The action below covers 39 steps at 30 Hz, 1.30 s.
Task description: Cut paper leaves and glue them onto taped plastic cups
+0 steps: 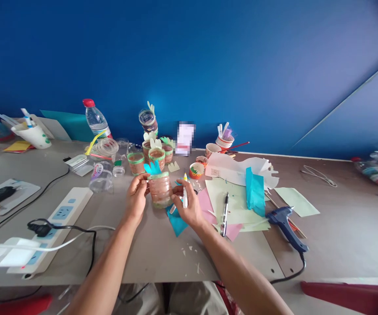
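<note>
My left hand [135, 199] grips the side of a ribbed plastic jar [160, 190], which is clear with a reddish-brown tint and has a pale green rim. A blue paper cutout with rounded lobes [152, 167] shows at the jar's top left. In my right hand [190, 205] is a white paint marker with a yellow tip [185, 194], held upright, while its fingers also reach the jar's right side. Blue paper [177, 223] lies beneath, between the jar and the right hand. Behind the jar stand several similar cups, one being a green-rimmed cup [136, 163].
A hot glue gun [285, 225] and a black pen [224, 214] lie to the right, near cut paper [238, 197]. On the left are a power strip [60, 218] with cables and a water bottle [97, 118]. A blue wall [189, 65] rises behind the table.
</note>
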Motion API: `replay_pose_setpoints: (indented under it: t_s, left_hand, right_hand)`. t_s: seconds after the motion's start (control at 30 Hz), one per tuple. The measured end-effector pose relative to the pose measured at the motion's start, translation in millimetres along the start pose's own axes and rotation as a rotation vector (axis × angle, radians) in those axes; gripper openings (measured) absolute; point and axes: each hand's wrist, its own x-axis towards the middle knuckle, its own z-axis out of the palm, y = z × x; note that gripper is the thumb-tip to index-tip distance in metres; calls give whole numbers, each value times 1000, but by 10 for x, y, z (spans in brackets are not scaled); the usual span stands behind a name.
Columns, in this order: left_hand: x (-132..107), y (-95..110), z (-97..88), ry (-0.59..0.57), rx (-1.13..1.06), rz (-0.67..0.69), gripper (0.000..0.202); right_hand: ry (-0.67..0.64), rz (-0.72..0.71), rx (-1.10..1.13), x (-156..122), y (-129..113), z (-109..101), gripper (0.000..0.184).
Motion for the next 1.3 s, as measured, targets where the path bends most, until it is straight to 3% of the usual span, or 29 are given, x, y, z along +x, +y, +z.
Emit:
replay_pose_setpoints:
  t_s: [0.3, 0.53, 0.7, 0.93, 1.03, 1.17, 1.3]
  left_hand:
    - [74, 35, -71, 44, 45, -36, 30]
    - [138, 102, -131, 18, -212, -103, 28]
    - [177, 115, -144, 14, -318, -137, 29]
    - [187, 105, -141, 35, -377, -102, 25]
    - [204, 87, -156, 30, -384, -96, 24]
    - [213, 75, -163, 14, -386, -89, 22]
    - [199, 88, -165, -6, -386, -86, 23]
  right_hand:
    - [-50, -42, -54, -23, -67, 0, 36]
    - [-16, -86, -71, -33, -46, -8, 34]
    - [-19, -151, -313, -1, 11, -10, 39]
    - [-212, -151, -886, 19, -105, 26, 53]
    - [-320, -92, -1001, -2, -220, 77, 57]
    - [-444, -45, -1094, 5, -378, 125, 41]
    - [-508, -17, -1145, 59, -469, 147, 41]
